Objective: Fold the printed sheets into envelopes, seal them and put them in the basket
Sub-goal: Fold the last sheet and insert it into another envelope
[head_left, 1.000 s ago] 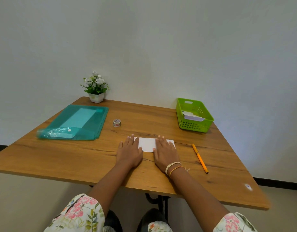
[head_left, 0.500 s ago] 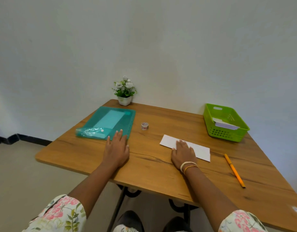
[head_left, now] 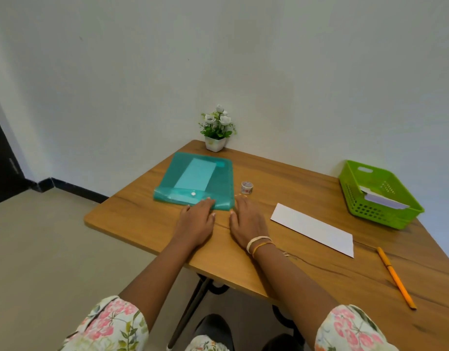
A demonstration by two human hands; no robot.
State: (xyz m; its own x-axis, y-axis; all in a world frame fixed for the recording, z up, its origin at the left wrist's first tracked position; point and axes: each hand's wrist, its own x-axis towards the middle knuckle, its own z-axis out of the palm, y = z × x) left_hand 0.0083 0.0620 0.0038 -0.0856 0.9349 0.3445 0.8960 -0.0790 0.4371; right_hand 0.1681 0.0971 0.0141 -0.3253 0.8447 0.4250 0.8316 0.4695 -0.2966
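A folded white sheet (head_left: pixel 313 228) lies flat on the wooden table (head_left: pixel 281 262), with neither hand on it. A teal plastic folder (head_left: pixel 198 181) with a sheet inside lies at the table's left. My left hand (head_left: pixel 197 220) rests flat with its fingertips on the folder's near edge. My right hand (head_left: pixel 247 220) lies flat on the table beside the folder's near right corner, fingers straight. A small roll of tape (head_left: pixel 246 187) stands just beyond my right hand. The green basket (head_left: pixel 378 197) at the far right holds folded white paper.
An orange pencil (head_left: pixel 395 277) lies near the table's right front. A small potted plant (head_left: pixel 217 127) stands at the far corner against the wall. Floor shows to the left of the table's edge.
Both hands left the folded sheet and moved left to the teal folder. The view swung left, so the sheet and basket now sit to the right.
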